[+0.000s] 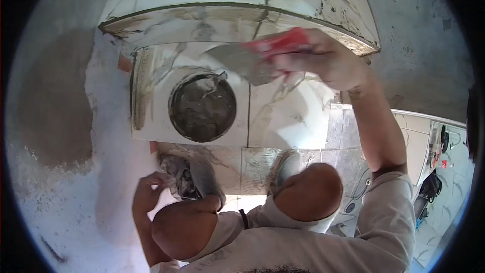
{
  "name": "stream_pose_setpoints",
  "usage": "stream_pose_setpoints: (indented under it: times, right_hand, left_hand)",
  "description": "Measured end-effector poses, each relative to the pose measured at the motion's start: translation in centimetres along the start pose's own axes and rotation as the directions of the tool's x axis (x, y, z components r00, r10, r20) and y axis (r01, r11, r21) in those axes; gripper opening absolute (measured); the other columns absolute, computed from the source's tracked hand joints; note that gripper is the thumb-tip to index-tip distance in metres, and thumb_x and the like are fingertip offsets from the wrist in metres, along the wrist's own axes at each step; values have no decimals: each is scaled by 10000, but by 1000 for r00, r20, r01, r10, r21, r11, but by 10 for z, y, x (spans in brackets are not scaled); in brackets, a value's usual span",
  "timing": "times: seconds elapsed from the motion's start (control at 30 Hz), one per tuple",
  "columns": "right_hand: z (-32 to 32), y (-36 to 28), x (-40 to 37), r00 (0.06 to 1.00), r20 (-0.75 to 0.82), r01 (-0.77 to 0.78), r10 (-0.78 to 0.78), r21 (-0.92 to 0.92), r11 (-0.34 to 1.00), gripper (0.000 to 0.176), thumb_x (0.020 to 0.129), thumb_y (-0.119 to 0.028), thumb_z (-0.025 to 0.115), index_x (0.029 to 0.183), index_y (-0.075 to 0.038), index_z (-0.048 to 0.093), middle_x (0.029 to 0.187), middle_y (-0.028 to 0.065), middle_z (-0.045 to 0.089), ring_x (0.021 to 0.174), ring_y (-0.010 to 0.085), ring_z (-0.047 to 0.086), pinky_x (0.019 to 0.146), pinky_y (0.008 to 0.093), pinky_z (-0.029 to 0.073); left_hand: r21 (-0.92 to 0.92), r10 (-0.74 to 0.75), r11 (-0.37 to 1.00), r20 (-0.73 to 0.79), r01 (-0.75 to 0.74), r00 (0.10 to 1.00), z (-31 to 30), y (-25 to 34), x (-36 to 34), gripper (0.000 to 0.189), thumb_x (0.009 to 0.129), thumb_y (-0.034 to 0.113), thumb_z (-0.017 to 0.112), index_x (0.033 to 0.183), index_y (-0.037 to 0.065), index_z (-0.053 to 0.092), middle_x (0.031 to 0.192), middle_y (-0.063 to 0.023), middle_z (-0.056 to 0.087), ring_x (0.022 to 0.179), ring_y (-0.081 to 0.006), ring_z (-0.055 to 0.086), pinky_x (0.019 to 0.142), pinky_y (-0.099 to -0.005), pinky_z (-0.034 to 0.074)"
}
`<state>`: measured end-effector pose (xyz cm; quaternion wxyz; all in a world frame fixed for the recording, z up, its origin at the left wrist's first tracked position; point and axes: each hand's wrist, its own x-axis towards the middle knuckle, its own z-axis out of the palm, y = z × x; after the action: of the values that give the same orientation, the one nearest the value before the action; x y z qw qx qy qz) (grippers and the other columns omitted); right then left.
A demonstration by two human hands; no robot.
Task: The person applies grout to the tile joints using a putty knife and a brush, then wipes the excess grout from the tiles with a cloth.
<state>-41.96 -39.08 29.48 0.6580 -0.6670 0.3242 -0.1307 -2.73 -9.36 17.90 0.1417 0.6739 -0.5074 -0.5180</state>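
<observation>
Just right of bucket (171,107), right hand (328,63) gripping blurred red-handled scraper (265,48); below bucket, left hand (152,186) seemingly pinching crumpled bag (178,178). Bucket holding grey paste (204,114); dark filler lining nearby seam (249,116), smears marking step (202,25) above, seemingly not cleaned off.

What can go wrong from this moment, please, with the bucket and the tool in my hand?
The bucket stands close to the front edge of the tiled step, just above your shoes; a bump from a foot or knee might tip it.

Your right hand holds the red-handled blade over pale tiles, so any grey mix on it could drip there.

The blade is also near the step's upper edge and might knock it.
</observation>
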Motion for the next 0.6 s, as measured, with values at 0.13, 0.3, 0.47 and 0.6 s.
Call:
stream_pose_setpoints:
  times: [0.13, 0.3, 0.47, 0.6]
  right_hand:
    - [-37, 71, -56, 990, -143, 52, 22, 490, 870, 307, 938, -45, 567, 1239, 14, 554, 1051, 147, 659, 948, 245, 668, 747, 382, 582]
    - [-46, 146, -55, 981, -189, 124, 39, 775, 620, 298, 923, -67, 604, 1212, -3, 572, 1013, 130, 657, 876, 252, 683, 706, 406, 605]
    - [-28, 187, -39, 996, 26, 15, -85, 894, 447, 286, 935, -114, 577, 1192, 6, 543, 1042, 167, 647, 904, 338, 681, 721, 491, 596]
    - [-17, 220, -38, 998, 66, -66, 17, 895, 440, 304, 956, -155, 541, 1223, -11, 518, 1064, 202, 644, 920, 383, 675, 715, 497, 590]
  left_hand:
    - [-43, 190, 981, -19, -191, 982, -21, 43, 10, 220, 792, -153, 643, 882, 26, 551, 869, -92, 649, 962, -269, 650, 836, -362, 519]
    - [80, 26, 997, -89, -19, 996, -28, 119, 23, 146, 788, -151, 623, 805, -16, 570, 943, -110, 645, 962, -223, 642, 863, -332, 502]
    - [-11, -79, 997, -82, 78, 994, -31, 143, 17, 135, 875, -126, 560, 872, 6, 531, 937, -85, 612, 1019, -191, 621, 925, -344, 486]
    - [-13, -75, 997, -116, 74, 990, -27, 140, 15, 79, 888, -81, 576, 869, -9, 551, 954, -105, 638, 1013, -192, 624, 913, -326, 493]
